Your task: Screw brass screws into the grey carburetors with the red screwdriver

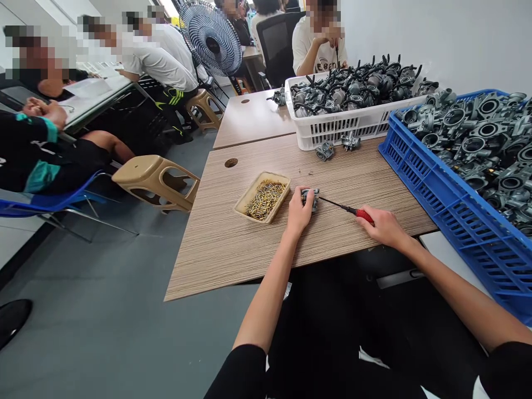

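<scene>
My left hand (300, 209) is closed around a small grey metal carburetor body (315, 204) and rests with it on the wood-grain table (216, 244). In my right hand (384, 226) is the red handle of a screwdriver (351, 210). Its dark shaft points left, and the tip meets the side of the carburetor body. Left of my left hand stands a cream tray (239, 209) heaped with small brass-coloured parts (266, 200). A few tiny pieces (310, 173) lie loose on the table just beyond my hands.
Two carburetor bodies (325, 151) lie by a white basket (310, 133) filled with black-fitted carburetors. At the right, a blue crate (440, 188) overflows with bare metal bodies. Left are a tan stool (143, 166), a fan (211, 41) and seated people; another person sits behind the white basket.
</scene>
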Demonstrator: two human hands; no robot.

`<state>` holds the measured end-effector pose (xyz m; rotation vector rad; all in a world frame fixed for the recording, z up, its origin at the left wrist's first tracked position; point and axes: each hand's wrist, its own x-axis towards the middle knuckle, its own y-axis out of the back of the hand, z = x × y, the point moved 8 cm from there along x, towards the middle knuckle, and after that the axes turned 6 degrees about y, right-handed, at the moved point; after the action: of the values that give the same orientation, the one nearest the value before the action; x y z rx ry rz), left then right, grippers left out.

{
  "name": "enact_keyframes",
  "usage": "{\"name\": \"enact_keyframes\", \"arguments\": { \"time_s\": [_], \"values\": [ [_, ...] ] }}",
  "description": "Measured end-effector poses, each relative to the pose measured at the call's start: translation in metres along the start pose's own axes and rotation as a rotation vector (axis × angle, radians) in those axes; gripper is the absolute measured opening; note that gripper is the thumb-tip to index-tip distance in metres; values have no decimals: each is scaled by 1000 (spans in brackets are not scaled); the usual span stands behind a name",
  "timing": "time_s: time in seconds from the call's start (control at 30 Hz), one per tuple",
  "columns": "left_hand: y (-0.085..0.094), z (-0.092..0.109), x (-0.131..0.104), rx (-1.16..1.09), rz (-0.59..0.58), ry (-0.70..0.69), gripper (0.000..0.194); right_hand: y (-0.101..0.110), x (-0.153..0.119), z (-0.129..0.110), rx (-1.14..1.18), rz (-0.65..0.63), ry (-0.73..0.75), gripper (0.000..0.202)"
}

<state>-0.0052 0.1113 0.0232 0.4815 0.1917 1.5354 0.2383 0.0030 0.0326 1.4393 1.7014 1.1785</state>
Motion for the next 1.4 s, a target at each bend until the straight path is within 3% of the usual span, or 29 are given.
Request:
{"name": "enact_keyframes", "arguments": {
  "time_s": [1.4],
  "values": [
    [0, 1, 0, 5, 1, -4, 25, 0, 0, 0, -21, 4, 18, 28]
  ]
}}
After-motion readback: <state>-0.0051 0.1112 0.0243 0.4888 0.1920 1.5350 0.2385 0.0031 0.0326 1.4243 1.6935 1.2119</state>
